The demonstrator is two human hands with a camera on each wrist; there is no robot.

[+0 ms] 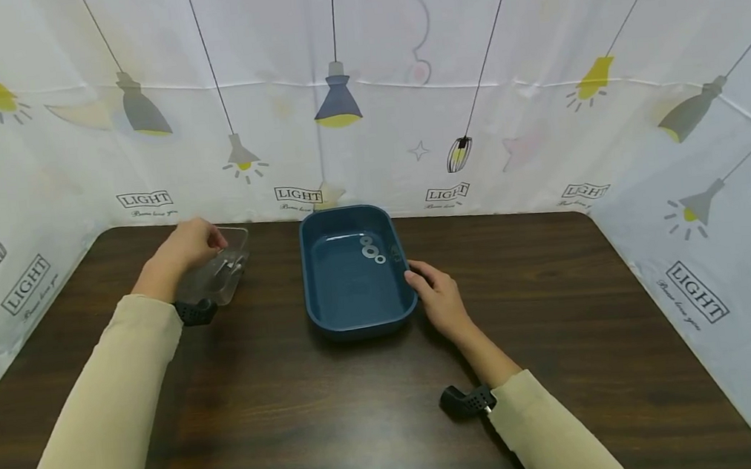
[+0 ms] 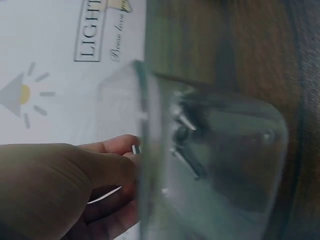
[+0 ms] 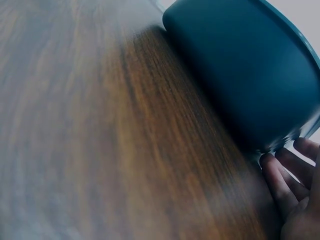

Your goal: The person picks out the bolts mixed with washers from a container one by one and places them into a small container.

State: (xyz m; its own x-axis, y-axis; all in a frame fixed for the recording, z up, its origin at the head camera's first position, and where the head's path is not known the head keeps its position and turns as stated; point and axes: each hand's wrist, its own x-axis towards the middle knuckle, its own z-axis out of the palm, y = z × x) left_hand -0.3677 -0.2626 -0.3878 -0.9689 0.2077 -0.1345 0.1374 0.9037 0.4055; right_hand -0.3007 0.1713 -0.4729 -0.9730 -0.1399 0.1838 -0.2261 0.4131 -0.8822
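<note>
At the table's left, my left hand (image 1: 184,253) reaches over a clear plastic box (image 1: 231,239). In the left wrist view, its thumb and a finger pinch a small metal piece, apparently a screw (image 2: 134,149), mostly hidden. Several silver screws (image 2: 187,162) lie inside the box, blurred through its wall. A deep blue rectangular dish (image 1: 355,303) stands at the middle of the table, with several metal washers (image 1: 370,251) on its floor. My right hand (image 1: 440,299) holds the dish's right rim, its thumb at the edge and its fingers against the outer wall.
The dark wood table (image 1: 283,406) ends at the back against a white curtain (image 1: 380,137) printed with lamps. Black wrist straps (image 1: 468,401) with cameras are worn on both forearms. The dish stands close to the curtain.
</note>
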